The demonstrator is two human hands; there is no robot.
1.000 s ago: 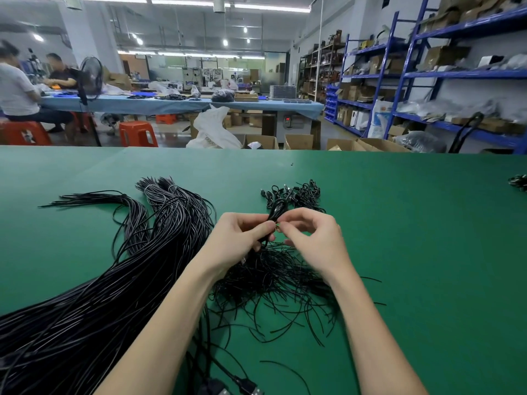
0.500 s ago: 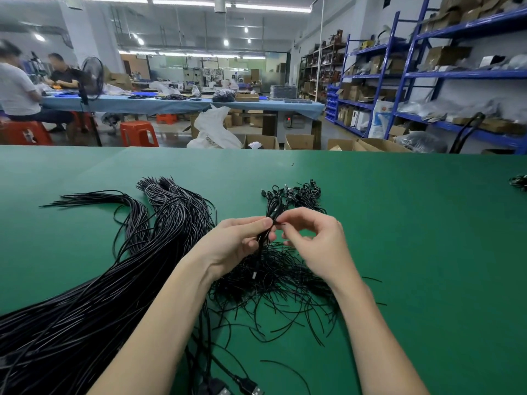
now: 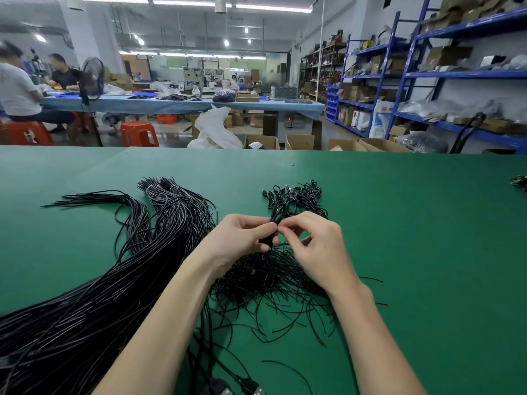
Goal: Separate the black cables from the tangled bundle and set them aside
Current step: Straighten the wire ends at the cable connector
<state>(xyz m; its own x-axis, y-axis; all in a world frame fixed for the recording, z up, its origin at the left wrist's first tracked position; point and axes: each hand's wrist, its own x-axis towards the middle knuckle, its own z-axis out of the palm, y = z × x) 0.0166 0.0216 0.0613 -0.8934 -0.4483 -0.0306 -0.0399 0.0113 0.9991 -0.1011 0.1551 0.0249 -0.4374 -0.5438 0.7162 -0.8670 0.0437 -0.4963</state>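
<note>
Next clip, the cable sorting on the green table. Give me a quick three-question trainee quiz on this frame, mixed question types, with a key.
1. True or false: both hands pinch the same looped cable.
2. Where does the long cable bundle lie? A) beside the left hand B) beside the right hand C) on a stool
3. Fill in: the small pile of short coiled cables lies ____ the hands, farther up the green table.

Key: 1 true; 2 A; 3 beyond

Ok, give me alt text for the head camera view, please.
Two bare hands, left hand and right hand, pinch a looped black cable above a tangled bundle on a green table.
</note>
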